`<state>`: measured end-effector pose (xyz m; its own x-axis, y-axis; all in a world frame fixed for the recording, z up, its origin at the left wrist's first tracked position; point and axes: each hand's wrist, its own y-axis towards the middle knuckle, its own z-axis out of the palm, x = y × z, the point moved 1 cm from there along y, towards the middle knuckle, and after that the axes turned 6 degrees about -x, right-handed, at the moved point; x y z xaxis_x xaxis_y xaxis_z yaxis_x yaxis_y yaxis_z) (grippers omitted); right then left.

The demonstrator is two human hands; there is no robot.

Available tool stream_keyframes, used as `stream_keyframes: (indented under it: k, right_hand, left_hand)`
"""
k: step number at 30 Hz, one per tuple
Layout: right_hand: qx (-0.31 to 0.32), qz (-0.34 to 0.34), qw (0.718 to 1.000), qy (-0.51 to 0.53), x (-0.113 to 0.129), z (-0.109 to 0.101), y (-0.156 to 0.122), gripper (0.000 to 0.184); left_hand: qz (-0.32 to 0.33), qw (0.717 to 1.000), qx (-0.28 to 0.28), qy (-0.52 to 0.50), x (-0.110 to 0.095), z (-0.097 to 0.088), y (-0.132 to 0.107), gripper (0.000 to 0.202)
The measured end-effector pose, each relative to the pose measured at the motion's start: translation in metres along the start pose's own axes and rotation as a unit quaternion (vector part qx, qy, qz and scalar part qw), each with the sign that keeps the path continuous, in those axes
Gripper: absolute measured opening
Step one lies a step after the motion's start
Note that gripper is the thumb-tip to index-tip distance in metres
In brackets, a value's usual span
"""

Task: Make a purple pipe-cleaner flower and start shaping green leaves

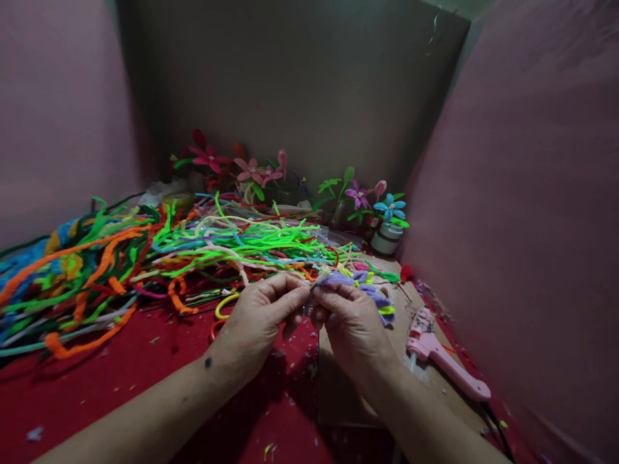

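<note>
In front of me, my left hand point(271, 306) and my right hand point(345, 316) meet at the fingertips, both closed in a pinch. Between them is a purple pipe-cleaner flower piece point(333, 278) with a pale yellowish tuft at its tip. My right thumb and fingers press on its lower part. The left thumb and forefinger pinch its thin end, which the fingers partly hide. Just behind the right hand, more purple pipe-cleaner petals point(382, 301) with yellow-green parts lie on a cardboard sheet point(345, 386).
A big heap of coloured pipe cleaners point(242, 241) spreads across the left and back. Yellow-handled scissors point(223, 305) lie beside my left hand. On the right rests a pink glue gun point(445, 361). Finished flowers, including a blue one point(391, 207) in a white jar point(387, 238), stand along the back wall.
</note>
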<state>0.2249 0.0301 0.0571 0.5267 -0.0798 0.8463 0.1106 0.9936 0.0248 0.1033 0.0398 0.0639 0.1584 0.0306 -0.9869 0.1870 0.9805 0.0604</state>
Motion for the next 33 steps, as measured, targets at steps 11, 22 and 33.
stream_keyframes:
  k: [11,22,33]
  right_hand:
    - [0.003,-0.006,1.000,0.014,0.0000,0.0011,-0.0023,0.012]
    - [-0.016,0.056,0.997,0.051,-0.0019,0.0003,-0.0063,0.017]
    - [0.000,0.058,0.997,0.052,-0.0043,-0.0020,-0.0097,0.020]
  left_hand:
    - [0.014,1.000,-0.003,0.013,-0.0017,0.0011,-0.0001,0.017]
    - [0.001,1.000,0.000,0.023,-0.0070,0.0031,-0.0031,0.014]
    - [-0.074,0.993,0.087,-0.037,0.0015,-0.0044,0.0007,0.021]
